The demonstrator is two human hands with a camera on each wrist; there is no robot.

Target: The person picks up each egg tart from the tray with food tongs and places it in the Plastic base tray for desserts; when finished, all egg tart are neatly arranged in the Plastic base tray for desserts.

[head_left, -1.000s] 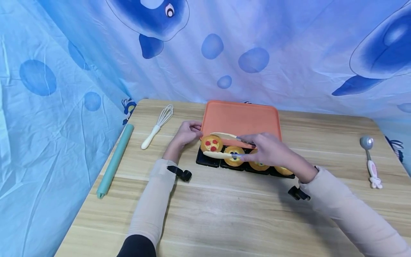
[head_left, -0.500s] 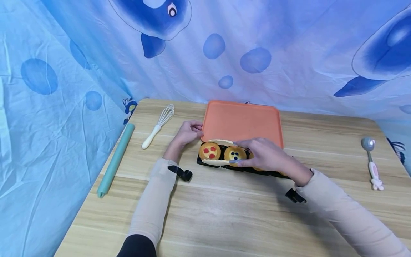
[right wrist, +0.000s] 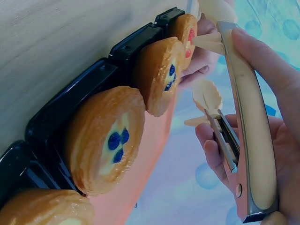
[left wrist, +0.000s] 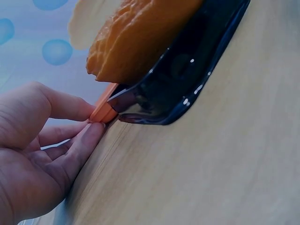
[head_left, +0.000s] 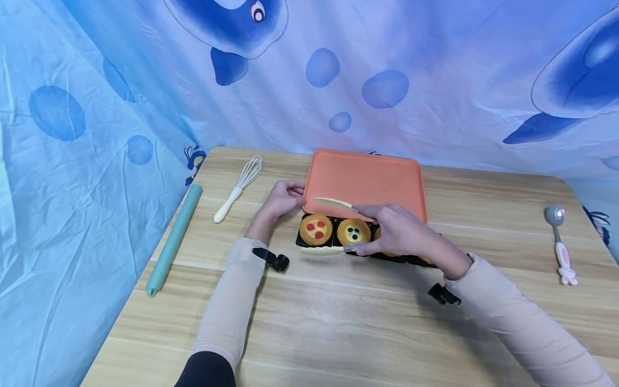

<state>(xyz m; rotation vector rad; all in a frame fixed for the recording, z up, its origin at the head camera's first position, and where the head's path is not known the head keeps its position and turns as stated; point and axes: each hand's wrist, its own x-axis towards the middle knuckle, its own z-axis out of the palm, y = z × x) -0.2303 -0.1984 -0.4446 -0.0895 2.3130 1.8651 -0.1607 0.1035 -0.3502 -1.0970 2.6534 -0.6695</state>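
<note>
My left hand [head_left: 282, 200] pinches the left edge of the orange tray [head_left: 365, 177] between thumb and fingers. My right hand [head_left: 401, 228] grips a pair of cream-tipped tongs [right wrist: 251, 117]. The tong tips are spread apart on either side of a tart with red toppings [head_left: 316, 230], without squeezing it. That tart sits in the leftmost compartment of the black baking pan [left wrist: 183, 70]. Beside it lies a tart with dark blue toppings [head_left: 354, 232]. Farther right, the right hand partly hides more tarts in the head view; another blue-topped tart [right wrist: 105, 140] shows in the right wrist view.
A white whisk [head_left: 238, 188] and a green rolling pin [head_left: 174, 239] lie on the wooden table [head_left: 338, 322] to the left. At the far right is a spoon with a rabbit handle [head_left: 561, 250]. Blue printed cloth [head_left: 435, 123] hangs behind the table.
The red-topped tart, earlier held in the tongs above the pan, came down into the left compartment. The tongs have since spread and let it go. My left hand stayed at the tray edge.
</note>
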